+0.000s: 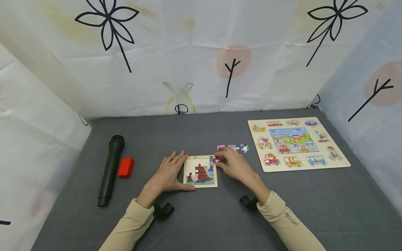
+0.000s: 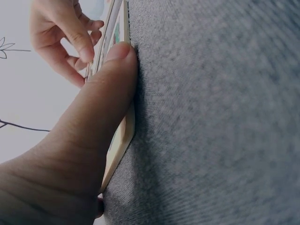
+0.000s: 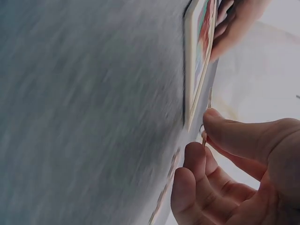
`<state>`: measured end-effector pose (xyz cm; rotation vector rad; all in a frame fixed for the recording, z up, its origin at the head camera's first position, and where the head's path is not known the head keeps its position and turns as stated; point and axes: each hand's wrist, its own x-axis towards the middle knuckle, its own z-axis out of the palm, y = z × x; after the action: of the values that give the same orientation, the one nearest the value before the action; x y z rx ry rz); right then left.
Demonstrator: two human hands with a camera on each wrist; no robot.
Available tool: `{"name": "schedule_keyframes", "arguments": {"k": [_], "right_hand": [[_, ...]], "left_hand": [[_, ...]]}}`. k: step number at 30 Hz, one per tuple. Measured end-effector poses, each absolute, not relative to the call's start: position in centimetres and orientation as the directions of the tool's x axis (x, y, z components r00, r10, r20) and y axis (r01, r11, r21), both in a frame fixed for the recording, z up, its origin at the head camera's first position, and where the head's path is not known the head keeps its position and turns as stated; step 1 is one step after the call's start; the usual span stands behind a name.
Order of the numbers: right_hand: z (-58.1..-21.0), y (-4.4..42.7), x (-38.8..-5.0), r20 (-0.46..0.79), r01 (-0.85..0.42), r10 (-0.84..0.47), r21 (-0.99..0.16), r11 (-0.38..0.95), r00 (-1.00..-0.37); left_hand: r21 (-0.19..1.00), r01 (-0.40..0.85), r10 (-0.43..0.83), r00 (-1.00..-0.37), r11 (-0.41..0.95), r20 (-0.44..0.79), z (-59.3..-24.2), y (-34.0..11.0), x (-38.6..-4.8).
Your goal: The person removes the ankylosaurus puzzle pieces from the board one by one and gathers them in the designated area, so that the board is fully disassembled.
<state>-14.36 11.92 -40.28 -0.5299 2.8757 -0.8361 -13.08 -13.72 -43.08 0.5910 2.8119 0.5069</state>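
Note:
A small wooden tray puzzle (image 1: 201, 186) lies flat, partly filled with pieces that show a reddish-brown dinosaur-like figure. My left hand (image 1: 168, 174) rests along its left side with fingers spread; the thumb (image 2: 105, 89) presses on the near edge of the tray. Over the tray's upper right corner, my right hand (image 1: 235, 165) pinches a thin jigsaw piece (image 3: 204, 137) between thumb and fingertips. Loose jigsaw pieces (image 1: 244, 148) lie on the table just beyond that hand, some partly hidden by it.
At the right lies a larger wooden picture board (image 1: 260, 164) with vehicle shapes. A black microphone (image 1: 110, 170) and a red block (image 1: 126, 167) lie to the left on the grey table (image 1: 201, 223). Patterned white cloth (image 1: 201, 69) hangs behind and at both sides.

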Motion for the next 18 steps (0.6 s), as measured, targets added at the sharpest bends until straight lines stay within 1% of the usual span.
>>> {"name": "schedule_keyframes", "arguments": {"k": [7, 18], "right_hand": [[-40.6, 13.6, -14.6, -0.012, -0.273, -0.332, -0.541, 0.795, -0.943], [-41.0, 13.8, -14.9, -0.048, -0.237, -0.305, -0.518, 0.822, -0.951]], "left_hand": [[0.371, 0.35, 0.423, -0.895, 0.86, -0.137, -43.0, -13.8, -13.1], [0.376, 0.342, 0.419, -0.896, 0.861, -0.145, -43.1, -13.7, -13.0]]}}
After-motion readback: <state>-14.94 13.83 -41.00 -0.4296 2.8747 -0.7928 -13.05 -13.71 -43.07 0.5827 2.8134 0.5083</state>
